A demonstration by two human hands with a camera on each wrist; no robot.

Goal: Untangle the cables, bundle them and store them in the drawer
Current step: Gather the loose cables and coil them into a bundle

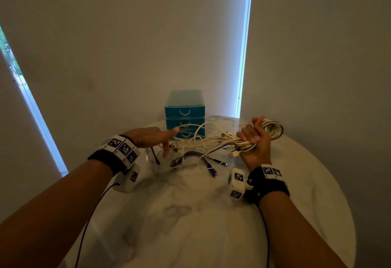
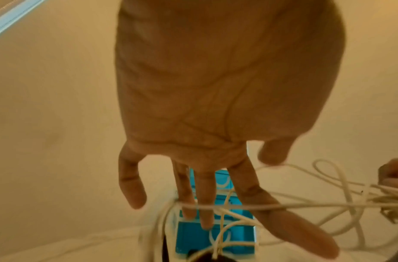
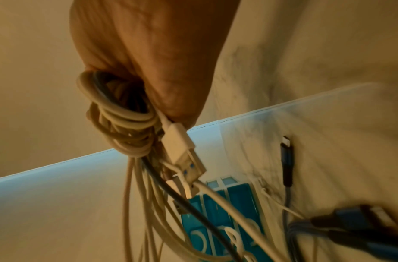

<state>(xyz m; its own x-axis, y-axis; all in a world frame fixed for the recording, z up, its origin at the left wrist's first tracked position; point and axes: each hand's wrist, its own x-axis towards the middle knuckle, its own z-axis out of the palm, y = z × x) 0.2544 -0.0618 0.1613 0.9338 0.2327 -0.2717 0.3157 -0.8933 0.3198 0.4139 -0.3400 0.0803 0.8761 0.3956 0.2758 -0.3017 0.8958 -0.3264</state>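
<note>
My right hand (image 1: pixel 255 138) is raised above the table, fingers curled round a bundle of white cables (image 1: pixel 273 129) whose loops stick out to the right; in the right wrist view the coiled cables (image 3: pixel 121 115) and a white USB plug (image 3: pixel 184 150) hang from the fist. Loose strands (image 1: pixel 203 138) stretch left to my left hand (image 1: pixel 156 137), which is spread with straight fingers, one strand (image 2: pixel 215 206) lying across the fingers. Dark blue cables (image 1: pixel 194 157) lie on the table below. The teal drawer unit (image 1: pixel 185 107) stands behind, all drawers closed.
The round white marble table (image 1: pixel 190 215) fills the foreground; its far edge meets a wall with a bright window strip (image 1: pixel 243 56). A dark cable with a plug (image 3: pixel 287 159) lies on the tabletop beside the drawers.
</note>
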